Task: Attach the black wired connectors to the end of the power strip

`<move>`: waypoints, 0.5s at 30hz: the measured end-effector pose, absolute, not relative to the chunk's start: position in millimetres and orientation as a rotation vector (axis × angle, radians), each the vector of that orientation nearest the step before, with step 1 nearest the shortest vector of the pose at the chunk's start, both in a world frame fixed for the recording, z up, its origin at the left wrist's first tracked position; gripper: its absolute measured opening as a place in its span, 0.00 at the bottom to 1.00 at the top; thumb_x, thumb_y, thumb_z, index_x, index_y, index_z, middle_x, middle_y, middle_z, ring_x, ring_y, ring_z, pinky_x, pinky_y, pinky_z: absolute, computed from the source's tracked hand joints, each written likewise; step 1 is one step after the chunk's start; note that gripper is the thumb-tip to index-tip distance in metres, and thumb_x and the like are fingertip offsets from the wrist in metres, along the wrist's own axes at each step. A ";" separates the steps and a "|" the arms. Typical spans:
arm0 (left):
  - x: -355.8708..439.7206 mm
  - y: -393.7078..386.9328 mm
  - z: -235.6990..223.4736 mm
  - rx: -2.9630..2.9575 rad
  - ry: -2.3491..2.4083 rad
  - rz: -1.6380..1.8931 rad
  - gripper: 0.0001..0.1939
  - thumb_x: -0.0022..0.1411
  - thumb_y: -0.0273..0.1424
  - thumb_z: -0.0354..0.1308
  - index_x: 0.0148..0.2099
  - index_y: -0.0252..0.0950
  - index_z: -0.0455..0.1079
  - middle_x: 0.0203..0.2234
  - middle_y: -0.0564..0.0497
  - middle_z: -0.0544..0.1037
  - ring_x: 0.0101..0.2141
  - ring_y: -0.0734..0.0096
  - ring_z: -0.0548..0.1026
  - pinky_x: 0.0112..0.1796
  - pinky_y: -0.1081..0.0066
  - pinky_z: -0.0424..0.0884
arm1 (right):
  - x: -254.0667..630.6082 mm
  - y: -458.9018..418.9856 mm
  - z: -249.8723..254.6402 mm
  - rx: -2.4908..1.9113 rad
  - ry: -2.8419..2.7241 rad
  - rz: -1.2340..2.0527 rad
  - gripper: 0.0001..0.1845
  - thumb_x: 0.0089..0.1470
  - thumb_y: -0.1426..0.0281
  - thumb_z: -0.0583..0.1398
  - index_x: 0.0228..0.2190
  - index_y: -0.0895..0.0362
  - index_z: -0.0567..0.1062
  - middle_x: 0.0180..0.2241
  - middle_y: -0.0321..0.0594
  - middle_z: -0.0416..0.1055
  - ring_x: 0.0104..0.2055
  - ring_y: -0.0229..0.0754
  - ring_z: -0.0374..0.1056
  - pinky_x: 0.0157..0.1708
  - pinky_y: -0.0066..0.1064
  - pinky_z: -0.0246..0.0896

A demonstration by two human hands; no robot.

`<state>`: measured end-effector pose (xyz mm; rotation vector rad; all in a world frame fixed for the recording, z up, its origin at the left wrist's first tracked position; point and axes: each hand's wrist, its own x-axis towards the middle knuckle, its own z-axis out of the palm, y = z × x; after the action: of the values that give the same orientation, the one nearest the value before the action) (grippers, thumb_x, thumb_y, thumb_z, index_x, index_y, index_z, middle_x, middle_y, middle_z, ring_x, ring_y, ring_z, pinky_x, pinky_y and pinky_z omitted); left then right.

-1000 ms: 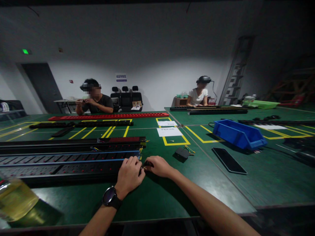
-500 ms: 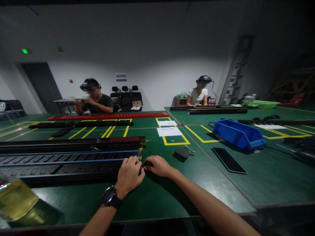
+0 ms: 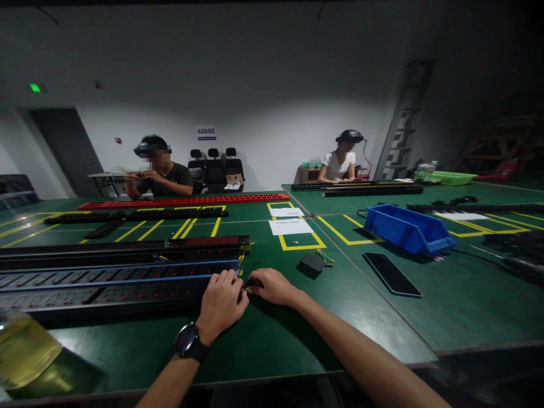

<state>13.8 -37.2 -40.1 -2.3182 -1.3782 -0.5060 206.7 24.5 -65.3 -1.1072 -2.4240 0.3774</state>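
Both the left hand (image 3: 221, 300) and the right hand (image 3: 272, 286) work close together at the end of the near strip (image 3: 144, 293), whose long axis runs off leftward along the surface (image 3: 340, 323). The left hand, nearer the strip, curls over that end; I can't tell what it grips. The right hand pinches a dark piece (image 3: 255, 281) just beyond, between the two.

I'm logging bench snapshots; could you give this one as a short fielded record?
Left hand: over right end of red-dotted strip
Right hand: pinching dark part, near left hand
Surface: green table
Right side: phone flat, blue bin beyond
Ahead: wired dark block
Across table: person in dark shirt; person in white shirt
Unclear: dark part's shape
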 end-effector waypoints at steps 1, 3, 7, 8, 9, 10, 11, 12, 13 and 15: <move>13.9 -37.1 -39.8 -2.320 -1.380 -0.503 0.07 0.64 0.32 0.55 0.35 0.37 0.73 0.36 0.45 0.74 0.40 0.57 0.69 0.42 0.58 0.64 | 206.4 24.3 -65.1 -1.106 -2.422 0.380 0.07 0.58 0.66 0.65 0.38 0.55 0.79 0.34 0.38 0.76 0.34 0.39 0.69 0.31 0.27 0.51; 14.0 -36.8 -39.5 -2.323 -1.385 -0.490 0.07 0.64 0.32 0.55 0.35 0.37 0.73 0.36 0.45 0.74 0.40 0.57 0.70 0.41 0.58 0.63 | 205.5 23.5 -64.4 -1.107 -2.420 0.382 0.08 0.58 0.65 0.65 0.38 0.55 0.79 0.34 0.39 0.77 0.34 0.39 0.69 0.31 0.27 0.51; 13.6 -35.8 -40.2 -2.323 -1.387 -0.477 0.07 0.65 0.32 0.55 0.36 0.37 0.73 0.36 0.45 0.74 0.40 0.57 0.70 0.41 0.58 0.63 | 208.5 24.2 -57.6 -1.062 -2.441 0.423 0.09 0.59 0.64 0.65 0.38 0.56 0.80 0.33 0.39 0.77 0.33 0.39 0.70 0.31 0.27 0.53; 13.4 -35.5 -40.6 -2.323 -1.384 -0.481 0.08 0.65 0.32 0.55 0.35 0.37 0.73 0.36 0.45 0.74 0.40 0.57 0.70 0.41 0.58 0.63 | 212.4 25.9 -54.3 -1.027 -2.456 0.460 0.09 0.60 0.64 0.64 0.38 0.56 0.80 0.34 0.39 0.78 0.34 0.39 0.70 0.32 0.27 0.54; 13.2 -35.2 -40.9 -2.322 -1.381 -0.488 0.08 0.65 0.32 0.55 0.35 0.37 0.73 0.36 0.45 0.74 0.40 0.57 0.70 0.41 0.58 0.63 | 218.4 28.7 -50.4 -1.000 -2.463 0.497 0.10 0.61 0.64 0.63 0.39 0.56 0.81 0.34 0.39 0.78 0.34 0.39 0.70 0.32 0.27 0.55; 12.9 -35.0 -41.1 -2.321 -1.377 -0.496 0.08 0.65 0.32 0.55 0.35 0.37 0.73 0.36 0.45 0.74 0.40 0.57 0.70 0.41 0.58 0.63 | 226.5 32.3 -46.2 -0.994 -2.452 0.522 0.11 0.62 0.64 0.62 0.40 0.56 0.81 0.34 0.39 0.78 0.33 0.39 0.71 0.32 0.27 0.56; 12.7 -34.9 -41.3 -2.321 -1.371 -0.506 0.08 0.65 0.32 0.55 0.36 0.37 0.74 0.36 0.45 0.75 0.40 0.57 0.70 0.42 0.58 0.63 | 236.8 36.8 -41.7 -1.015 -2.420 0.527 0.11 0.63 0.64 0.61 0.40 0.57 0.81 0.34 0.39 0.79 0.33 0.39 0.71 0.33 0.27 0.56; 12.6 -34.9 -41.3 -2.321 -1.366 -0.516 0.08 0.65 0.32 0.55 0.36 0.37 0.74 0.36 0.45 0.75 0.40 0.57 0.70 0.42 0.58 0.63 | 249.0 41.9 -37.4 -1.077 -2.359 0.496 0.12 0.64 0.64 0.60 0.40 0.57 0.81 0.34 0.40 0.79 0.33 0.39 0.71 0.32 0.27 0.57; 12.4 -35.0 -41.1 -2.324 -1.360 -0.526 0.08 0.64 0.32 0.55 0.36 0.37 0.74 0.36 0.45 0.75 0.40 0.57 0.70 0.42 0.58 0.63 | 262.7 47.2 -33.3 -1.162 -2.278 0.435 0.13 0.64 0.65 0.58 0.40 0.58 0.81 0.34 0.41 0.79 0.32 0.39 0.71 0.32 0.27 0.57; 12.1 -35.5 -40.4 -2.335 -1.352 -0.548 0.09 0.65 0.33 0.55 0.36 0.37 0.75 0.36 0.45 0.75 0.39 0.57 0.70 0.41 0.58 0.63 | 291.3 57.1 -26.7 -1.318 -2.144 0.294 0.15 0.65 0.64 0.57 0.39 0.59 0.82 0.36 0.44 0.80 0.35 0.41 0.72 0.35 0.29 0.58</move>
<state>12.1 -35.5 -40.4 -2.3350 -1.3523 -0.5477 291.3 57.1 -26.7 -1.3182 -2.1442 0.2941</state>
